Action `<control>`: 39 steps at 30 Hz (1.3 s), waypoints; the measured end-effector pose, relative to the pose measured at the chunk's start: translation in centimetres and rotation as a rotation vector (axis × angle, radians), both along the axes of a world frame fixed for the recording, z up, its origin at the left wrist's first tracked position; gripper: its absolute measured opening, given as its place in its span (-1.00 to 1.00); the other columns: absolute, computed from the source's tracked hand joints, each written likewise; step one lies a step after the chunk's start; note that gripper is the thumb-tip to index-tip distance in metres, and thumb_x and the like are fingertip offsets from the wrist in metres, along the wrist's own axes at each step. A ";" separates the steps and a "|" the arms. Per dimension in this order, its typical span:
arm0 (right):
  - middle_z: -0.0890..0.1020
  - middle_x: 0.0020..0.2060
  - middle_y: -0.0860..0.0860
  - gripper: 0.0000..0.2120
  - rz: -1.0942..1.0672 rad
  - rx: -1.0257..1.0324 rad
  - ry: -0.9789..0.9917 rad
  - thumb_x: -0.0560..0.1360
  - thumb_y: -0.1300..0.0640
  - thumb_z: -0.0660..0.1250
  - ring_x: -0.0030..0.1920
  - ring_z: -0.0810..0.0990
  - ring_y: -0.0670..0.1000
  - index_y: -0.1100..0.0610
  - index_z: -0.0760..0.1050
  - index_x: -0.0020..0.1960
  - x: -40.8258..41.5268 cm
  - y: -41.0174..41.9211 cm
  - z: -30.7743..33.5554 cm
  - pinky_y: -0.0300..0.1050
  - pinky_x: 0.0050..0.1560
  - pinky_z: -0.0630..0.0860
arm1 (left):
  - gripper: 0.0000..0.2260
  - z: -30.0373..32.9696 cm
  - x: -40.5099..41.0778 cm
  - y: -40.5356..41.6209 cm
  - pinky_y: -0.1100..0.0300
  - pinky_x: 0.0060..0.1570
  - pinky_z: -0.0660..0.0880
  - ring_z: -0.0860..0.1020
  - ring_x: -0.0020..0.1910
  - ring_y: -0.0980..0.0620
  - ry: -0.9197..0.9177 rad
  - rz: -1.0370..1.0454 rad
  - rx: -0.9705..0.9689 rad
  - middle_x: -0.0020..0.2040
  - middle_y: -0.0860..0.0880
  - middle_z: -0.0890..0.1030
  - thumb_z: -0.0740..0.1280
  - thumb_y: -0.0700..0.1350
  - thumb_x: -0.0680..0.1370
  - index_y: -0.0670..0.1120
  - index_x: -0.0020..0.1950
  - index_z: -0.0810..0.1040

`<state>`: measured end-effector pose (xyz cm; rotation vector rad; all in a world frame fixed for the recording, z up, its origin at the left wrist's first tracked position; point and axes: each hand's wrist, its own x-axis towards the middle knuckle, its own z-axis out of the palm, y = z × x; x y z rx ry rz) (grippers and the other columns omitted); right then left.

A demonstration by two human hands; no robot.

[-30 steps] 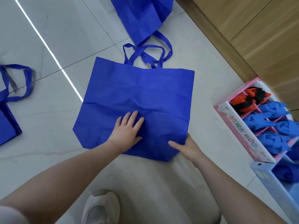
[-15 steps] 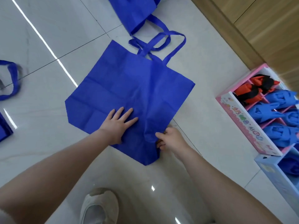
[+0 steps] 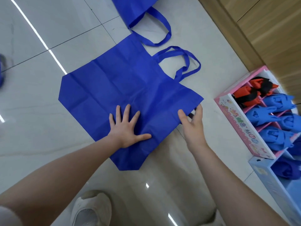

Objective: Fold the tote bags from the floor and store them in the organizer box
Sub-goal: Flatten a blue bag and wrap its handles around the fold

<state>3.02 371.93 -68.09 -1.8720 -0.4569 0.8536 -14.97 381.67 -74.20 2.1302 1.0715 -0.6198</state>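
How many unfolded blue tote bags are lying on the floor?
2 for sure: one spread flat under both hands, and one beyond it, cut off by the top edge. A blue scrap at the left edge may be a third.

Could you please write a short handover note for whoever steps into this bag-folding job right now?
Left hand: flat, fingers spread, pressing the spread blue tote bag.
Right hand: pinching that bag's right edge.
Bag lies unfolded on the floor; a second blue bag waits beyond it.
Pink organizer box at right already holds folded bags.
Left: fold this bag, store it, then the others.
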 end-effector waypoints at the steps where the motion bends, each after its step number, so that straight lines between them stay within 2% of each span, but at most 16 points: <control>1: 0.35 0.32 -0.09 -0.61 0.092 -0.068 -0.086 0.47 0.07 0.30 0.32 0.37 -0.14 -0.10 0.31 0.26 1.4 0.1 0.0 -0.23 0.25 0.42 | -0.04 -0.3 -0.1 -0.1 -0.20 0.39 -0.37 -0.45 0.43 -0.16 0.011 -0.013 0.016 0.50 0.00 -0.37 0.02 0.56 0.25 0.17 0.52 -0.21; 3: 0.16 0.48 -0.02 -0.50 0.245 -0.233 -0.240 0.50 0.10 0.31 0.47 0.15 -0.06 0.01 0.26 0.40 3.8 0.4 -0.4 -0.11 0.43 0.22 | -0.03 -1.0 -0.3 -0.2 -0.21 0.37 -0.40 -0.48 0.41 -0.15 0.026 -0.030 0.044 0.48 0.01 -0.42 0.04 0.57 0.25 0.20 0.50 -0.28; 5: 0.22 0.47 0.03 -0.46 0.323 -0.295 -0.309 0.50 0.12 0.33 0.45 0.20 -0.07 0.12 0.24 0.43 5.2 0.9 -0.8 -0.09 0.44 0.20 | -0.02 -1.4 -0.4 0.0 -0.22 0.34 -0.42 -0.49 0.41 -0.15 0.040 -0.050 0.064 0.47 0.02 -0.45 0.08 0.56 0.25 0.21 0.48 -0.33; 8: 0.55 0.11 -0.05 -0.71 0.331 -0.273 -0.153 0.50 0.15 0.32 0.05 0.52 -0.27 0.12 0.39 0.20 6.2 1.6 -1.3 -0.24 0.14 0.48 | 0.02 -2.0 -0.7 0.2 -0.23 0.32 -0.44 -0.50 0.40 -0.14 0.020 -0.061 0.090 0.46 0.03 -0.47 0.04 0.61 0.18 0.23 0.45 -0.38; 13: 0.62 -0.03 0.00 -0.70 0.180 -0.466 -0.009 0.48 -0.13 0.31 -0.03 0.59 0.01 0.10 0.47 0.02 5.8 1.0 -2.5 -0.04 0.06 0.51 | -0.04 -2.7 -2.2 1.4 -0.18 0.29 -0.51 -0.46 0.43 -0.09 -0.063 -0.179 0.183 0.48 0.07 -0.42 -0.35 0.65 0.06 0.27 0.38 -0.42; 17: 0.60 -0.16 -0.01 -0.83 0.099 -0.479 0.064 0.44 0.05 0.42 -0.18 0.57 -0.03 0.08 0.45 -0.14 5.6 -0.3 -2.4 -0.16 -0.13 0.50 | -0.11 -2.6 -3.4 2.8 -0.05 0.18 -0.64 -0.43 0.45 -0.05 -0.103 -0.273 0.219 0.48 0.11 -0.38 -0.39 0.62 0.12 0.29 0.38 -0.38; 20: 0.57 -0.21 0.00 -0.86 -0.062 -0.396 0.119 0.47 0.30 0.37 -0.23 0.57 -0.03 0.13 0.44 -0.07 6.2 -1.1 -2.2 -0.23 -0.24 0.49 | -0.09 -2.8 -3.1 2.8 -0.10 0.16 -0.63 -0.43 0.44 -0.09 -0.077 -0.279 0.253 0.47 0.10 -0.42 -0.27 0.65 0.12 0.29 0.36 -0.43; 23: 0.55 -0.16 0.00 -0.77 -0.136 -0.402 0.065 0.50 0.32 0.32 -0.18 0.55 -0.01 0.20 0.43 0.15 6.0 -1.4 -2.6 -0.21 -0.19 0.47 | -0.03 -2.9 -2.6 2.1 -0.18 0.19 -0.58 -0.44 0.44 -0.14 -0.011 -0.288 0.292 0.40 0.08 -0.52 0.02 0.58 0.22 0.24 0.35 -0.50; 25: 0.50 0.09 0.09 -0.59 0.012 -0.600 -0.279 0.49 0.25 0.34 0.00 0.51 0.07 0.20 0.36 0.32 5.2 -1.6 -3.3 -0.11 0.01 0.47 | -0.03 -2.9 -2.2 1.1 -0.18 0.26 -0.51 -0.34 0.48 -0.14 -0.067 -0.284 0.359 0.46 0.03 -0.42 0.17 0.45 0.33 0.12 0.47 -0.38; 26: 0.45 0.21 0.15 -0.51 0.133 -0.654 -0.516 0.47 0.23 0.36 0.13 0.47 0.14 0.21 0.33 0.36 4.5 -1.6 -3.4 -0.04 0.16 0.43 | -0.09 -2.8 -2.2 0.5 -0.17 0.30 -0.45 -0.22 0.50 -0.14 -0.118 -0.308 0.396 0.53 -0.03 -0.25 0.20 0.35 0.38 0.05 0.53 -0.22; 28: 0.40 0.33 0.23 -0.45 0.477 -0.519 -0.853 0.41 0.20 0.42 0.31 0.39 0.24 0.24 0.36 0.37 2.6 -1.6 -3.3 0.08 0.33 0.32 | -0.26 -2.9 -2.3 -0.8 -0.15 0.37 -0.29 0.03 0.48 -0.15 -0.175 -0.377 0.405 0.53 -0.13 0.12 0.15 0.21 0.40 -0.04 0.51 0.07; 29: 0.40 0.35 0.23 -0.45 0.676 -0.423 -0.939 0.40 0.16 0.43 0.33 0.39 0.25 0.22 0.40 0.35 1.2 -1.7 -3.4 0.12 0.34 0.31 | -0.30 -3.1 -2.5 -1.2 -0.14 0.37 -0.25 0.08 0.46 -0.16 -0.183 -0.401 0.406 0.50 -0.15 0.21 0.11 0.22 0.41 -0.04 0.49 0.12; 32: 0.33 0.44 0.10 -0.44 1.172 -0.374 -0.964 0.45 -0.08 0.25 0.41 0.34 0.14 0.07 0.37 0.41 -2.9 -2.1 -4.8 0.14 0.37 0.24 | -0.16 -4.0 -3.2 -1.7 -0.17 0.37 -0.25 0.01 0.47 -0.15 -0.136 -0.446 0.362 0.53 -0.13 0.10 0.02 0.43 0.36 0.00 0.52 0.00; 34: 0.13 0.52 0.02 -0.41 1.323 -0.486 -0.924 0.52 -0.16 0.07 0.51 0.12 0.08 0.00 0.17 0.51 -4.3 -2.0 -5.6 0.05 0.46 0.02 | -0.03 -4.4 -3.5 -1.5 -0.18 0.37 -0.23 -0.04 0.48 -0.13 -0.119 -0.461 0.370 0.53 -0.09 -0.01 0.01 0.52 0.27 0.00 0.52 -0.05; 36: -0.17 0.54 -0.07 -0.38 1.310 -0.577 -0.832 0.58 -0.18 0.03 0.53 -0.19 0.00 -0.06 -0.14 0.55 -3.7 -1.9 -6.5 0.00 0.45 -0.27 | 0.06 -4.6 -3.6 -1.3 -0.11 0.39 -0.23 -0.08 0.49 -0.10 -0.124 -0.442 0.349 0.53 -0.08 -0.04 0.04 0.55 0.20 -0.05 0.52 -0.06; 39: -0.35 0.47 -0.17 -0.37 1.143 -0.739 -0.782 0.60 -0.19 -0.03 0.50 -0.32 -0.04 -0.10 -0.30 0.52 -1.0 -2.2 -6.7 0.00 0.45 -0.32 | 0.05 -4.5 -3.9 -0.8 -0.04 0.38 -0.33 -0.10 0.49 -0.10 -0.154 -0.425 0.358 0.53 -0.09 -0.04 0.07 0.55 0.21 -0.04 0.52 -0.04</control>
